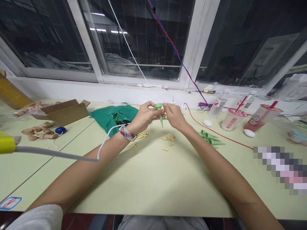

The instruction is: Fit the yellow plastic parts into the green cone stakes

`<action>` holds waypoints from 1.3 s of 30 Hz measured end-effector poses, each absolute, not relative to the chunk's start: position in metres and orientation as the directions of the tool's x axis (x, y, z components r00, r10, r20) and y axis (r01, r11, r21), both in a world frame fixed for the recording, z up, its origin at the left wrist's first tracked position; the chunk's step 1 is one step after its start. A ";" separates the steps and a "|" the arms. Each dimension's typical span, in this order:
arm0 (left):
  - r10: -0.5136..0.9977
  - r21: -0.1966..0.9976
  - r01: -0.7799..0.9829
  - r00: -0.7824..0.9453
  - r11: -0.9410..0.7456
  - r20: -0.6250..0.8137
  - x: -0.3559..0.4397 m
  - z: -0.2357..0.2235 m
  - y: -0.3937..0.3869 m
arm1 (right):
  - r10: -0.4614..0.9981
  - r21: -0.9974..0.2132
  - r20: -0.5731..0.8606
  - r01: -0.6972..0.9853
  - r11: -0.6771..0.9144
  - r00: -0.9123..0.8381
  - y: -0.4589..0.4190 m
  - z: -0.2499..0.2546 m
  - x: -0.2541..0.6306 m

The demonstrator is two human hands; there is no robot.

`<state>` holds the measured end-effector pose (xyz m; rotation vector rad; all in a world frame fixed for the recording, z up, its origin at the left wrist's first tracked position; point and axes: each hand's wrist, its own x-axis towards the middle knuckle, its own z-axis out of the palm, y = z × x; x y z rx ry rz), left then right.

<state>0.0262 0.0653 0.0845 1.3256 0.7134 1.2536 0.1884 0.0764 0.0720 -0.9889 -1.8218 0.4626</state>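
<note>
Above the middle of the pale green table, my left hand and my right hand hold a green plastic cone between them, its tip pointing down. A small beige piece shows at the cone's upper end, partly hidden by my fingers. Below my hands lie several small beige pins, and more lie near my left wrist. Several more green cones lie to the right of my right hand.
A green plastic bag and a cardboard box lie on the left, near a blue cap and tan rolls. Plastic cups and a bottle stand on the right. A red wire crosses the table.
</note>
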 end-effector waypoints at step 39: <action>0.989 0.922 -0.366 0.025 -0.123 0.142 0.031 0.073 0.076 | 0.822 -0.647 0.555 0.558 0.520 -0.123 0.114 0.051 0.210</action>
